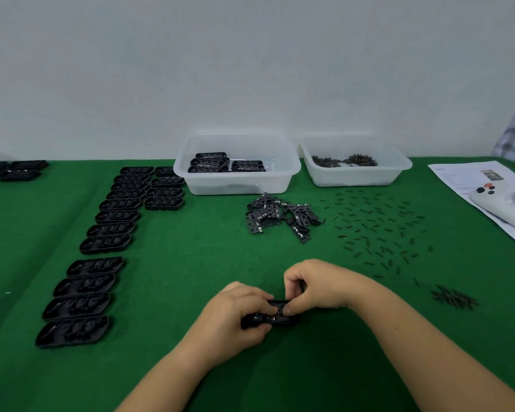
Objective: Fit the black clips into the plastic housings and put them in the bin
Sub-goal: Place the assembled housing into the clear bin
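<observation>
On the green desk [191, 292], near its front edge, a black plastic housing [272, 316] lay between both hands. The left hand [235, 316] gripped its left end, fingers curled round it. The right hand [315, 286] pinched at the housing's upper right edge with thumb and fingertips. Behind lay a heap of black clips [280, 215], and further back stood the left bin [235, 165] holding several housings. Empty housings [101, 245] lay in rows to the left.
</observation>
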